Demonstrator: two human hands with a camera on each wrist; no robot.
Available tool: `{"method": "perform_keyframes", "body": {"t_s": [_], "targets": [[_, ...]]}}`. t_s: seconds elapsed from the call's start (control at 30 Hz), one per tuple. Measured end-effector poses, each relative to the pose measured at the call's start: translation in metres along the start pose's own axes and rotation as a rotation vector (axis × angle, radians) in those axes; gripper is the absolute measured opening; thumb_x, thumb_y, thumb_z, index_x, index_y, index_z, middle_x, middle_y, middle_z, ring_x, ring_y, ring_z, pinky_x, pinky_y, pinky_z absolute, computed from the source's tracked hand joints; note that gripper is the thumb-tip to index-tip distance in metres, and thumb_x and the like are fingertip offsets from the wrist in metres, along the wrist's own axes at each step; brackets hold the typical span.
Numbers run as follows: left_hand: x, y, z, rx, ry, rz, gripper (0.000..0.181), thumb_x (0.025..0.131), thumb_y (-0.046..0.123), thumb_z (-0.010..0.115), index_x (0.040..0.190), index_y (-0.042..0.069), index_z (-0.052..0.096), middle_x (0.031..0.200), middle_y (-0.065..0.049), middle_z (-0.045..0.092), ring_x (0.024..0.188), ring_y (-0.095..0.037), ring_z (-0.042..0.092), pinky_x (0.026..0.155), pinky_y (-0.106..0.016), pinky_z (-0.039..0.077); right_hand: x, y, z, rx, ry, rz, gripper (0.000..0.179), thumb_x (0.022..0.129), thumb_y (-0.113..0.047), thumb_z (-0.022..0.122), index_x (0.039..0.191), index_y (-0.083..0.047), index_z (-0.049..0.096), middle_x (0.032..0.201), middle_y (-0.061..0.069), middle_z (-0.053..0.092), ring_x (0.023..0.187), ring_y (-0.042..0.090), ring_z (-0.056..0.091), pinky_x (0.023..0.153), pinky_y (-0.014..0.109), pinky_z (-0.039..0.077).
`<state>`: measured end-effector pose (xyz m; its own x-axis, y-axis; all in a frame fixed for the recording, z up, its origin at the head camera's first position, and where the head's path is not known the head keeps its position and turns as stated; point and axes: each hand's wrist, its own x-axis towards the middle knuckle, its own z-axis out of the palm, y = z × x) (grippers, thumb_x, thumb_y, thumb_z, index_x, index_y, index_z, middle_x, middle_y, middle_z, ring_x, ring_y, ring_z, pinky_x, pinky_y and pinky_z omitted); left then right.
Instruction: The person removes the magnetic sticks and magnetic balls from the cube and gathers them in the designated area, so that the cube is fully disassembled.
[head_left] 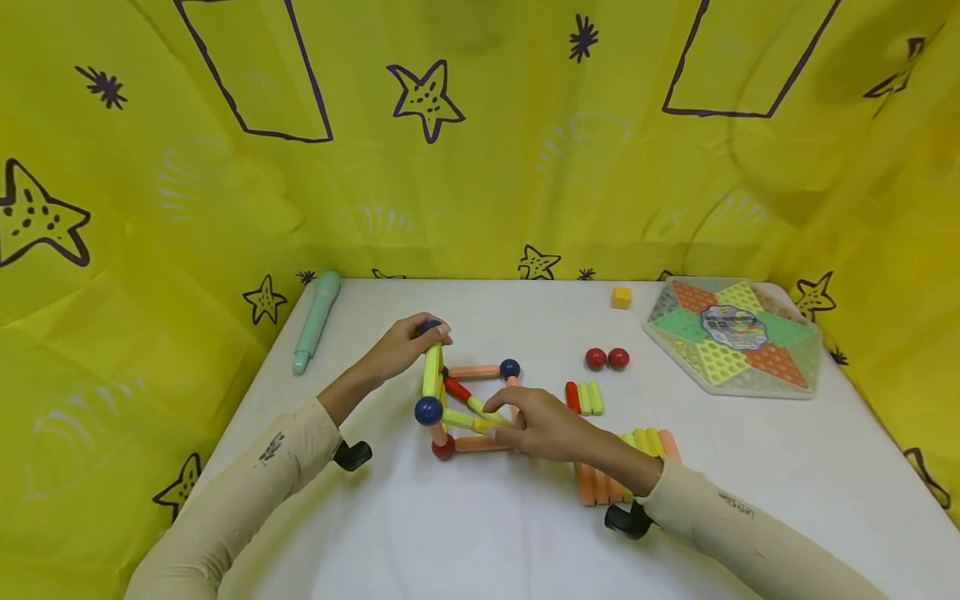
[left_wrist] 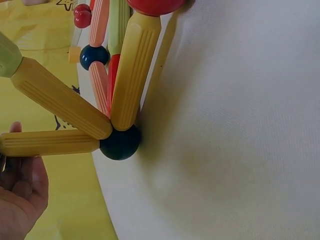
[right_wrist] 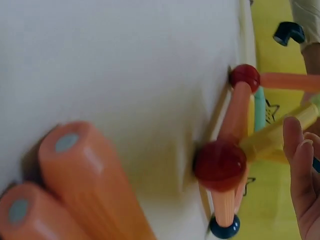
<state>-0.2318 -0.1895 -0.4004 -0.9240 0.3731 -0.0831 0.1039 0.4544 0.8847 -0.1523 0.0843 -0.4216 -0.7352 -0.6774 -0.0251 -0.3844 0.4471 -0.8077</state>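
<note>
A frame of magnetic sticks and balls stands on the white table. My left hand (head_left: 411,343) grips the blue ball (head_left: 430,326) at its upper corner, where an upright yellow-green stick (head_left: 432,371) ends. Another blue ball (head_left: 428,411) marks the near upper corner. My right hand (head_left: 543,423) has thumb and index finger around the end of a yellow stick (right_wrist: 272,132), close to a lower red ball (right_wrist: 220,165). Orange sticks (head_left: 480,444) form the base, with a blue ball (left_wrist: 120,142) at the foot in the left wrist view. A red stick (head_left: 457,389) slants inside.
Loose orange sticks (head_left: 587,485) lie beneath and beside my right forearm. Behind them are a red stick (head_left: 573,397), two red balls (head_left: 607,359) and a yellow cube (head_left: 621,298). A hexagonal game board (head_left: 738,333) lies far right, a mint-green tube (head_left: 317,321) far left.
</note>
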Motion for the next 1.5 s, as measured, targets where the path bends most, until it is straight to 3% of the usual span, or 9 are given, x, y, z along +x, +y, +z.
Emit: {"method": "perform_keyframes", "body": {"t_s": [0.17, 0.33, 0.53, 0.7, 1.1, 1.5], "targets": [[0.001, 0.000, 0.001, 0.014, -0.003, 0.005, 0.047, 0.106, 0.040, 0.048, 0.129, -0.001, 0.055, 0.126, -0.024, 0.064, 0.116, -0.032, 0.060, 0.105, -0.047, 0.043, 0.011, -0.002, 0.010, -0.023, 0.007, -0.031, 0.033, 0.090, -0.032, 0.076, 0.118, -0.016, 0.068, 0.105, -0.003, 0.069, 0.056, 0.010, 0.055, 0.052, 0.023, 0.047], [0.001, 0.000, 0.001, 0.028, -0.001, 0.009, 0.049, 0.106, 0.041, 0.048, 0.130, -0.001, 0.055, 0.126, -0.025, 0.064, 0.114, -0.029, 0.061, 0.104, -0.047, 0.044, 0.018, -0.005, 0.012, -0.055, 0.024, -0.068, 0.025, 0.091, -0.027, 0.076, 0.112, -0.013, 0.072, 0.100, -0.003, 0.073, 0.065, 0.009, 0.058, 0.056, 0.022, 0.049], [0.001, -0.002, 0.000, 0.009, -0.001, 0.008, 0.047, 0.105, 0.042, 0.049, 0.128, 0.002, 0.056, 0.127, -0.025, 0.063, 0.122, -0.037, 0.059, 0.106, -0.049, 0.042, 0.022, -0.005, 0.013, -0.083, 0.030, -0.107, 0.014, 0.091, -0.016, 0.074, 0.104, -0.010, 0.073, 0.095, 0.000, 0.074, 0.054, 0.004, 0.053, 0.050, 0.019, 0.044], [0.001, -0.003, 0.000, 0.006, -0.004, 0.012, 0.048, 0.105, 0.043, 0.049, 0.129, 0.001, 0.056, 0.127, -0.025, 0.063, 0.123, -0.039, 0.058, 0.106, -0.049, 0.043, 0.023, -0.005, 0.014, -0.095, 0.032, -0.111, 0.010, 0.090, -0.015, 0.072, 0.100, -0.012, 0.072, 0.093, 0.000, 0.074, 0.056, 0.006, 0.053, 0.050, 0.019, 0.042], [0.000, -0.003, 0.000, 0.002, -0.003, 0.004, 0.042, 0.105, 0.042, 0.049, 0.124, 0.006, 0.058, 0.126, -0.024, 0.064, 0.122, -0.040, 0.058, 0.108, -0.051, 0.042, 0.022, -0.002, 0.015, -0.087, 0.012, -0.128, 0.014, 0.093, -0.014, 0.068, 0.107, -0.012, 0.072, 0.099, 0.000, 0.072, 0.060, 0.007, 0.053, 0.055, 0.022, 0.048], [-0.002, -0.001, 0.000, 0.008, -0.006, 0.002, 0.048, 0.106, 0.041, 0.048, 0.129, -0.001, 0.055, 0.127, -0.025, 0.063, 0.121, -0.037, 0.059, 0.107, -0.050, 0.042, 0.019, 0.001, 0.014, -0.051, -0.008, -0.123, 0.012, 0.094, -0.014, 0.065, 0.105, -0.016, 0.067, 0.099, -0.004, 0.069, 0.058, 0.009, 0.050, 0.053, 0.022, 0.044]]}}
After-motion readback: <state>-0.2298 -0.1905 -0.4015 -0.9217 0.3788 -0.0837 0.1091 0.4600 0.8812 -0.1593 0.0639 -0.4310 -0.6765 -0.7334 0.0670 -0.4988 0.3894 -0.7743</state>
